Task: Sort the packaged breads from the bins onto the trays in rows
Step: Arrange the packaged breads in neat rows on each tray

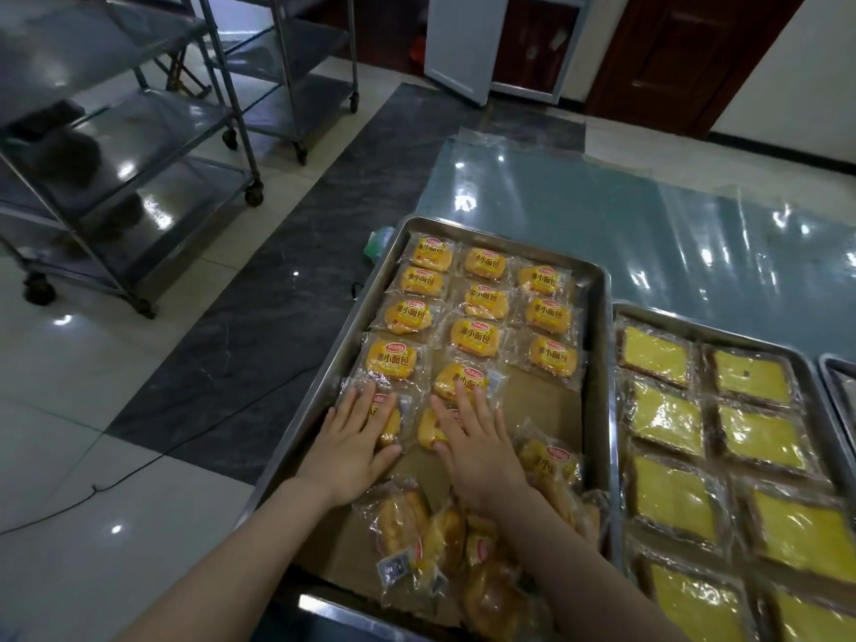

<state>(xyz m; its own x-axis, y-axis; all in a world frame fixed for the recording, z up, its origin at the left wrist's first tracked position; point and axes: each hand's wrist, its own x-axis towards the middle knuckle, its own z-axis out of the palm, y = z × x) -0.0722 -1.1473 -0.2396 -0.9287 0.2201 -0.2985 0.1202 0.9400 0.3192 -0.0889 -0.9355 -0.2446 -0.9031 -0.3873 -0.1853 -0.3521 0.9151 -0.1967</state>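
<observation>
Stainless steel makes the big tray (pixel 597 317) in the middle, which lies on a worktop (pixel 602 215) covered with shiny clear film. Its brown paper liner (pixel 542 400) carries small orange bread packets (pixel 477 335) in three columns from the far end. To the right, just beside it, a second tray (pixel 808 363) holds flat yellow cake slices (pixel 655 354) in wrap. At the near end, loose bread packets (pixel 417 525) lie in a heap, not yet sorted.

Both hands are flat with fingers spread, gripping nothing. The left hand (pixel 356 447) presses one packet (pixel 391 424) in the left column; the right hand (pixel 477 451) presses another (pixel 428 430) in the middle column.

The risk, as I judge it, is that the slippery wrappers slide under the palms and push the far packets out of line, or that a forearm drags the near heap. The left packet sits close to the tray's left rim, so little room is there. Open liner remains in the right column, near of its last packet, and this is the free space for the next ones.
</observation>
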